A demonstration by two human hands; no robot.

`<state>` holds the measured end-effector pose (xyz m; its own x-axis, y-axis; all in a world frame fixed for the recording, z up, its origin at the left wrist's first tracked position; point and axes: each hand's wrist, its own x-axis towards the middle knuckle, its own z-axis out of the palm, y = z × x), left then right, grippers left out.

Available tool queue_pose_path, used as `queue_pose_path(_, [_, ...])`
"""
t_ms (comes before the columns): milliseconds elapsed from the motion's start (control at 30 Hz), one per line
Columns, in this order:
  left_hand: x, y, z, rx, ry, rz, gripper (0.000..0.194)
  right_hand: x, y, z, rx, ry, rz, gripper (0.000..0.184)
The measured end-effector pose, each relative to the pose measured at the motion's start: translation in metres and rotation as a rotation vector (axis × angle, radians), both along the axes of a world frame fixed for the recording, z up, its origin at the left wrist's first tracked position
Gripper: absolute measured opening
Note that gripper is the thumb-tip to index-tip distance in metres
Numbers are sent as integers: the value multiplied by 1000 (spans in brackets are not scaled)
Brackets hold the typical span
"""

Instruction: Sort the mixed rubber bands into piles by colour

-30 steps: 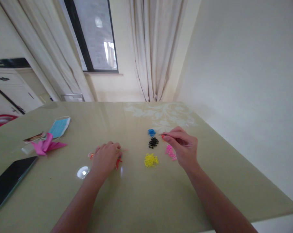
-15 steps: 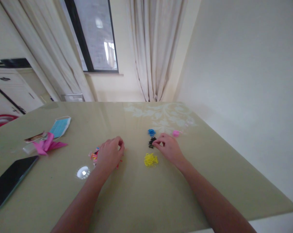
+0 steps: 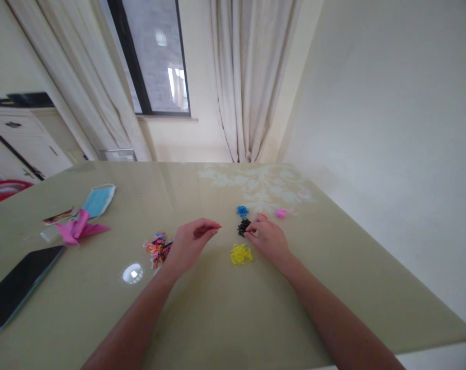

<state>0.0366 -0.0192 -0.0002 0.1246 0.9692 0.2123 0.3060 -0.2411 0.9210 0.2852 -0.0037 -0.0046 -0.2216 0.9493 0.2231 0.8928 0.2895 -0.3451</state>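
My left hand (image 3: 190,244) is closed in a pinch on a small red rubber band (image 3: 219,227), held above the table between the piles. Partly behind that hand lies a mixed pile of coloured rubber bands (image 3: 158,249). My right hand (image 3: 267,236) is pinched at the right edge of a pile of black rubber bands (image 3: 243,226); what its fingertips hold is too small to make out. Nearer to me is a yellow pile (image 3: 241,254), and beyond the black one a blue pile (image 3: 242,211). Some red bands (image 3: 262,216) show behind my right hand, with a pink pile (image 3: 281,214) farther right.
On the left of the table (image 3: 217,318) are a black phone (image 3: 20,282), a pink folded-paper figure (image 3: 78,230), a blue face mask (image 3: 99,201) and a clear item (image 3: 50,234). A wall (image 3: 391,128) borders the right side.
My left hand has moved right, from over the mixed pile towards the black pile, and a red band now shows in its fingertips. My right hand stays beside the black pile.
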Motion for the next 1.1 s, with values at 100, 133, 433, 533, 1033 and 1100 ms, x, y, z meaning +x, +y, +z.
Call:
queue_pose_path(100, [4,-2,-1,-32,-93,-14,25,0,-1,4,36,97,35,4])
queue_pose_path(133, [5,-3,-1,-44,-112,-25,25,0,-3,6,45,164,75,5])
queue_pose_path(433, [17,-13,1,-107,-158,-167,17,-13,-16,11,119,551,433,20])
queue_pose_path(533, [17,-12,1,-90,-117,-168,20,-12,-16,15,128,583,415,20])
queue_pose_path(1033, [-14,1,-9,16,976,121,31,23,-30,63,453,1133,331,5])
queue_pose_path(1100, [-14,3,-8,6,935,109,32,24,-28,62,459,1160,317,3])
